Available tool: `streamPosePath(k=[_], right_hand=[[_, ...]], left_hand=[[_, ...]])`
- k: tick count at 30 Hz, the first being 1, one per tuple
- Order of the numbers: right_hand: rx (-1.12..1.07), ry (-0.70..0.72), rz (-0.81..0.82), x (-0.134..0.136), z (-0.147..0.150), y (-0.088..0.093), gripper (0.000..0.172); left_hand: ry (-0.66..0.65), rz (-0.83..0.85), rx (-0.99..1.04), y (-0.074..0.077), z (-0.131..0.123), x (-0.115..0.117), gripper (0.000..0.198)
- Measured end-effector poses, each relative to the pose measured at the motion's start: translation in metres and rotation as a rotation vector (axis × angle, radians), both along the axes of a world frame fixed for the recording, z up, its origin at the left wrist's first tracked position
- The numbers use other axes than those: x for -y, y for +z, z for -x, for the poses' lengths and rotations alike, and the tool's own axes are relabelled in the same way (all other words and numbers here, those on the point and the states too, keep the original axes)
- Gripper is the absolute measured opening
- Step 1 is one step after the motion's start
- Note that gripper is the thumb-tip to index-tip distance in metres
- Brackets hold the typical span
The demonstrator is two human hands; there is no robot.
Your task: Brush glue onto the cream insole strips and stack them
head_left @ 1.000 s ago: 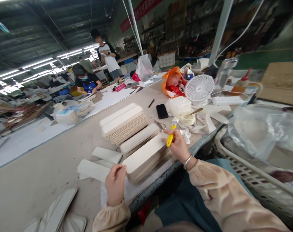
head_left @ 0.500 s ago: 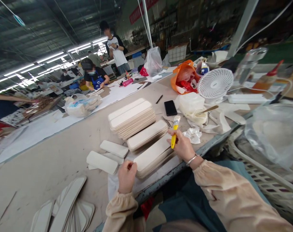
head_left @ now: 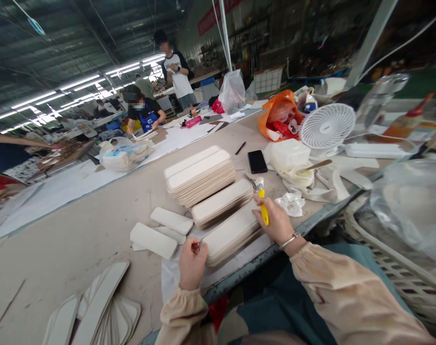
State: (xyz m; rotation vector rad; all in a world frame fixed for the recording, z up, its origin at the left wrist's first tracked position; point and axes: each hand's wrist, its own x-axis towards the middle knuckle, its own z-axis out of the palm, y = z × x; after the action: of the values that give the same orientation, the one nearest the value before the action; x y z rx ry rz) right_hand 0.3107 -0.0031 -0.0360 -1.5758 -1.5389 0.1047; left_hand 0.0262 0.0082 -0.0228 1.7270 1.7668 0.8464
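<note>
The stack (head_left: 235,231) is lying right before me near the table (head_left: 106,218) edge. My left hand (head_left: 192,263) is curling at its eight-o'clock corner; whether it is pinching the top strip or only touching it, I cannot tell. My right hand (head_left: 276,221) is grasping the brush (head_left: 264,212), its fingertips meeting the stack's two-o'clock end. The brush is tipping over: its head was leaning just past twelve and is now pointing just short of it, while both hands are staying at the same ends. I am taking that to mean the strip is being handled, not brushed.

At eight o'clock the fanned strips (head_left: 101,302) are running out of view. My right fingers are hiding part of the stack's far end. At one, the scissors (head_left: 250,180) are partly disappearing behind the brush head. Farther off, between ten and eleven, a co-worker (head_left: 146,117) is working, hands too small to make out.
</note>
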Motion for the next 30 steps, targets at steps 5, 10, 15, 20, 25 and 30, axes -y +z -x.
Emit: streamPosePath(k=[5, 10, 15, 20, 25, 30], right_hand=[[0.039, 0.077, -0.145, 0.011, 0.006, 0.014, 0.011], [0.129, 0.431, -0.174, 0.025, 0.028, 0.019, 0.007], [0.208, 0.501, -0.110, 0.028, 0.035, 0.007, 0.011], [0.248, 0.342, -0.054, 0.024, 0.013, -0.004, 0.010], [0.136, 0.122, -0.054, 0.018, -0.008, -0.009, 0.009], [-0.136, -0.096, 0.014, 0.011, -0.010, -0.014, 0.018]], left_hand=[[-0.047, -0.033, -0.023, -0.004, 0.004, 0.000, 0.043], [-0.071, -0.019, -0.040, -0.006, 0.008, -0.003, 0.048], [-0.074, -0.023, -0.043, -0.007, 0.010, -0.005, 0.050], [-0.075, -0.007, -0.072, -0.007, 0.011, -0.006, 0.053], [-0.087, 0.001, -0.091, -0.006, 0.012, -0.005, 0.054], [-0.107, -0.039, -0.106, -0.005, 0.011, -0.004, 0.051]])
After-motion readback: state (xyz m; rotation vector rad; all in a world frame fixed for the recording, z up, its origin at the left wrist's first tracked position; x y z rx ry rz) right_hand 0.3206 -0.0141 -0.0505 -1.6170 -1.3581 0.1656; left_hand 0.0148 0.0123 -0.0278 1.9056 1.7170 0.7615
